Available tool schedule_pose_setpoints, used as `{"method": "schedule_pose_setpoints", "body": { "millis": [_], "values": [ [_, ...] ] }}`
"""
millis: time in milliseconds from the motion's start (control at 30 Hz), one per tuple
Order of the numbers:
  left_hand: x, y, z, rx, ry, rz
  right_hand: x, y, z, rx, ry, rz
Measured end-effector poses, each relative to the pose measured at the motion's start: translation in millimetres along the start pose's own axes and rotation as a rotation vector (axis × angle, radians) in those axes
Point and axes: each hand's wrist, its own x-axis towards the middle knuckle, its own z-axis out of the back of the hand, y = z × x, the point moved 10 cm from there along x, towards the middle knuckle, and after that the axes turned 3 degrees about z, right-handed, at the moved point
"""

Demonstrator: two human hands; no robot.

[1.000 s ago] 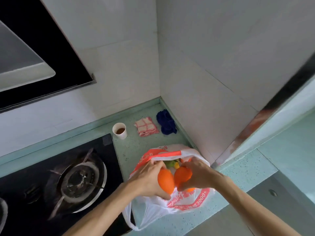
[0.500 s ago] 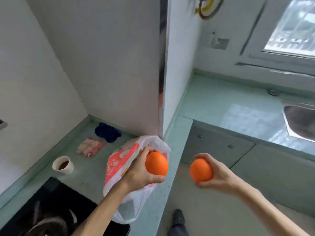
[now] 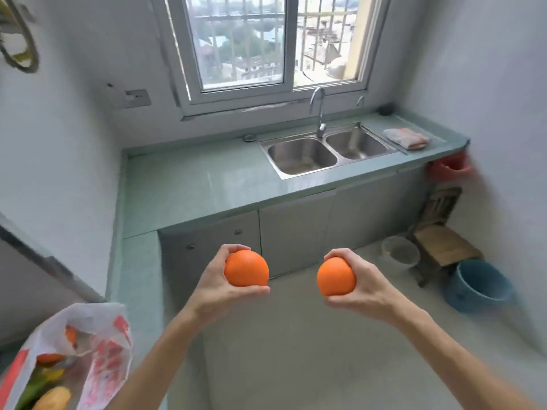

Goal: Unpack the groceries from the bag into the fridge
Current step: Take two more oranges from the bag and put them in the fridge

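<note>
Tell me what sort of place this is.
Most likely a small home kitchen: a double steel sink with a tap under a window, a green countertop over cabinet doors, and a plastic bag of fruit at lower left.

Bare floor (image 3: pixel 296 335) ahead; stool (image 3: pixel 441 247), basin (image 3: pixel 479 287) rightward

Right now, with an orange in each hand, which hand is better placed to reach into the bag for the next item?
Probably the left hand: the bag sits low on its side, while the right hand would have to cross the body. Its orange must be put away first.
</note>
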Motion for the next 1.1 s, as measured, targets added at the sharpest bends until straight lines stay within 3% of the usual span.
{"method": "schedule_pose_setpoints", "body": {
  "millis": [233,533,767,967,1100],
  "values": [
    [31.0,-71.1,-200.6,-0.052,0.290,-0.031,-89.1,-103.4,143.7,0.008,-0.243,-0.139],
    [35.4,-166.3,-460.2,-0.208,0.645,0.033,-228.3,-224.7,329.5,0.266,-0.647,-0.238],
    [16.7,-230.9,-631.3,-0.121,0.996,-0.044,-342.9,-315.7,399.1,0.379,-0.825,-0.414],
    [9.3,-271.5,-766.8,-0.074,1.094,-0.134,-433.3,-366.7,440.7,0.359,-1.073,-0.572],
    [-4.0,-299.1,-855.5,-0.052,1.250,-0.226,-485.1,-387.5,477.2,0.310,-1.324,-0.647]
  ]
}}
